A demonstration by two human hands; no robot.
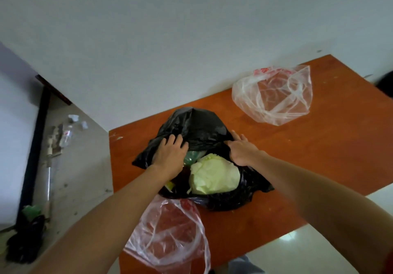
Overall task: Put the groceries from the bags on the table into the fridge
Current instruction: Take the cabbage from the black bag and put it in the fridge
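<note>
A black plastic bag [195,125] lies open in the middle of the orange-brown table [319,146]. Inside it I see a pale green cabbage [214,177] and part of a green bottle [192,157]. My left hand [170,153] rests on the bag's left rim with fingers spread over the black plastic. On the right rim, my right hand [242,149] pinches the plastic and holds the mouth apart. The fridge is not in view.
A clear plastic bag [274,95] sits at the table's far right, looking empty. Another clear bag [170,235] lies at the near edge. The white wall runs behind the table. On the floor at left are a mop, bottles and dark clutter [25,239].
</note>
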